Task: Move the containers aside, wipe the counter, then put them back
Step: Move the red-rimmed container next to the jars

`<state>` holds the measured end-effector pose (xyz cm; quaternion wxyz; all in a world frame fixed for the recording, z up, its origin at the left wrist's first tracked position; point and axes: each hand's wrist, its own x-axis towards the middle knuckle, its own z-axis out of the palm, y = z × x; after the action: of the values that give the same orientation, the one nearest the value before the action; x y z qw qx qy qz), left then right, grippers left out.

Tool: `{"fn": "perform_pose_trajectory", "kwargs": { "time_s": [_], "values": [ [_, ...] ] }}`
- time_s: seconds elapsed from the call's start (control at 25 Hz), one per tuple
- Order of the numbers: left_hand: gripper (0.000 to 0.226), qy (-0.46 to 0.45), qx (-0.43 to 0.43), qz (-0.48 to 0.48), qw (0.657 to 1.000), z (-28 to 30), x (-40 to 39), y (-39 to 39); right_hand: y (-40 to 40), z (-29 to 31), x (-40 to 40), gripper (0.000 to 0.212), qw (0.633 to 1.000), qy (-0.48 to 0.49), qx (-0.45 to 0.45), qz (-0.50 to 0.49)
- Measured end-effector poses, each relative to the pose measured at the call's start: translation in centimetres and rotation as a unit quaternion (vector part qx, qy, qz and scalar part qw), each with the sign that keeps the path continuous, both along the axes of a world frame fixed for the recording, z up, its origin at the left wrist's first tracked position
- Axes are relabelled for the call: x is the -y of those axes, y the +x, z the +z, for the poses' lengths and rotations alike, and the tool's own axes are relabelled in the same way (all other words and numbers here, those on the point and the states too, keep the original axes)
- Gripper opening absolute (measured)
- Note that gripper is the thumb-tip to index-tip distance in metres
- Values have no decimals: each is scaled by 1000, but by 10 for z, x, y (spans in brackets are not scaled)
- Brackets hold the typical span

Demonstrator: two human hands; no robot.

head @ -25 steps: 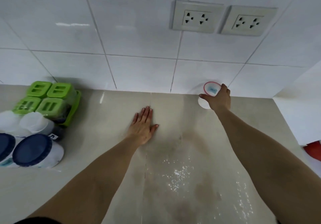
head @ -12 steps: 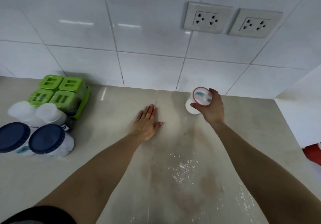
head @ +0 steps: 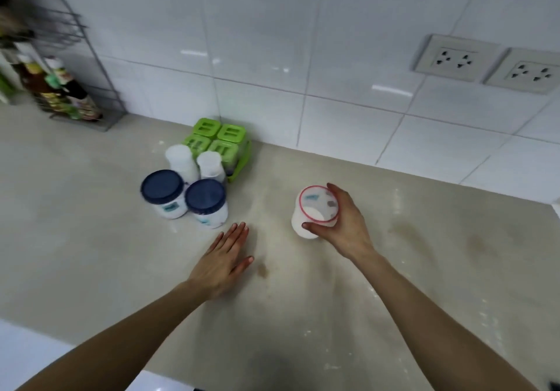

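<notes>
Far left, a grey wire rack (head: 75,66) of bottles against the white tiles. Next, the cluster already set aside: two blue-lidded white tubs (head: 185,199), two white-capped jars (head: 195,161), a green-lidded box set (head: 219,142). Left hand (head: 224,257) flat on the beige stone surface (head: 91,239), fingers straight, holding nothing. Right hand (head: 336,224) wraps a red-rimmed white plastic container (head: 315,211) from the side, tilted, right of the cluster. Best play: carry it upright, set it down just beside the tubs without knocking them. White powder on the surface looks unwiped.
</notes>
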<state>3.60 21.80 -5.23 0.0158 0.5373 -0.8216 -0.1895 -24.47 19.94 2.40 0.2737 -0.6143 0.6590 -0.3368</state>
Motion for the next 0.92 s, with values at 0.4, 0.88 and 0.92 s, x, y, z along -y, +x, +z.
{"fn": "perform_pose_trajectory", "kwargs": {
  "time_s": [0.4,0.88,0.92],
  "values": [
    [86,-46,63,96,992,-17,-17,187,205,-30,-27,101,996,30,47,75],
    [71,-98,47,88,990,-39,-8,221,310,-45,-19,96,996,23,64,-64],
    [70,-100,46,88,990,-40,-7,222,315,-46,-20,96,995,20,63,-73]
  ]
}}
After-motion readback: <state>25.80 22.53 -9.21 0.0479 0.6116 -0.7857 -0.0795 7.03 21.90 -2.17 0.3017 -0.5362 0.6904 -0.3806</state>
